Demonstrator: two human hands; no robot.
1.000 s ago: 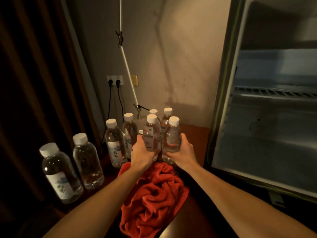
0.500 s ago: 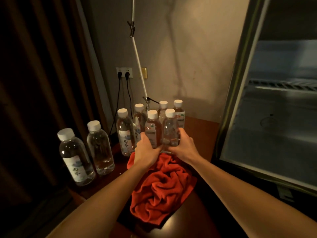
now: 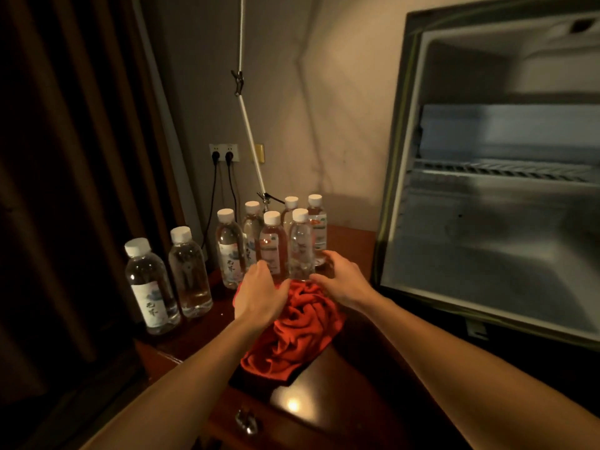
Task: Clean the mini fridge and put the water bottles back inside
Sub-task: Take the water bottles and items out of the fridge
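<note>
Several clear water bottles with white caps stand in a cluster on the wooden table [image 3: 349, 240]. The two front ones, a pink-labelled bottle [image 3: 273, 246] and a plain bottle [image 3: 301, 246], stand upright just beyond my fingers. My left hand [image 3: 259, 292] and my right hand [image 3: 344, 280] hover low in front of them, fingers apart, holding nothing. A crumpled red cloth [image 3: 302, 326] lies under and between my hands. At the right, the mini fridge [image 3: 394, 190] stands with its door side open; its inside holds only a wire shelf [image 3: 500, 168].
Two bigger bottles [image 3: 151, 280] [image 3: 190, 274] stand near the table's left edge by a dark curtain [image 3: 65, 157]. A white cord with clips [image 3: 249, 131] slants down to the bottles. Two plugs sit in the wall socket [image 3: 223, 153]. A drawer handle [image 3: 246, 420] is below.
Both hands set the two front bottles down among the others and let go of them, then drew back a little toward the red cloth. The view shifted right and up.
</note>
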